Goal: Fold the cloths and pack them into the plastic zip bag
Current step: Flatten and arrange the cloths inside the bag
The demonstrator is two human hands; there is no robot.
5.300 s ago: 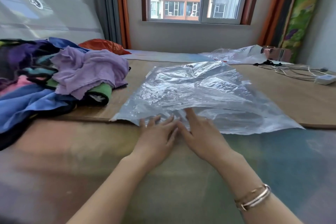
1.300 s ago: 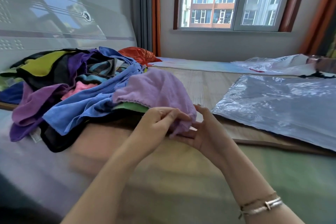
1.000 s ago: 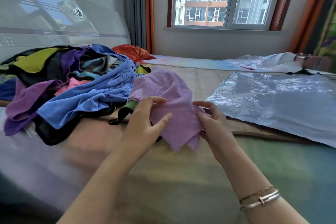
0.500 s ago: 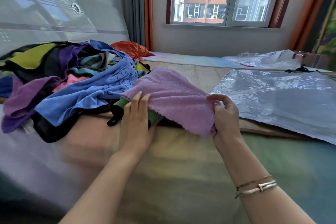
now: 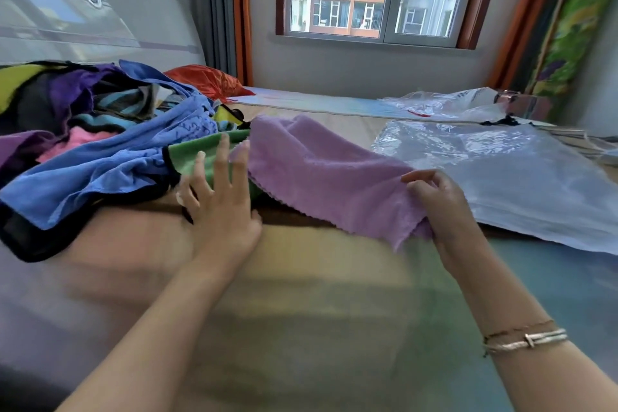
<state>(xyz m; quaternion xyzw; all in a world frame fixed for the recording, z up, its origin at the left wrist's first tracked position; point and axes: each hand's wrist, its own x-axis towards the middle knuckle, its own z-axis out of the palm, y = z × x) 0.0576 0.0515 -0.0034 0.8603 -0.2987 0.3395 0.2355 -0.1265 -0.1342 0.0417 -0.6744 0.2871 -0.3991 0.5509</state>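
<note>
A lilac cloth (image 5: 321, 174) is stretched across the bed's middle, pulled off the heap. My right hand (image 5: 438, 207) pinches its near right corner with curled fingers. My left hand (image 5: 220, 197) is spread with straight fingers at the cloth's left edge, over a green cloth (image 5: 197, 157) with black trim. The clear plastic zip bag (image 5: 515, 174) lies flat on the right, beside the lilac cloth. A heap of cloths (image 5: 100, 131) in blue, purple, pink, yellow and black fills the left side.
A second crumpled plastic bag (image 5: 441, 104) lies behind the zip bag, near the wall under the window. An orange cloth (image 5: 207, 80) sits behind the heap. A headboard rises at left. The mattress surface (image 5: 301, 311) lies in front of me.
My right hand has drawn the lilac cloth's corner further right and toward me, stretching it out. My left hand has lifted and spread its fingers, and more of the green cloth shows.
</note>
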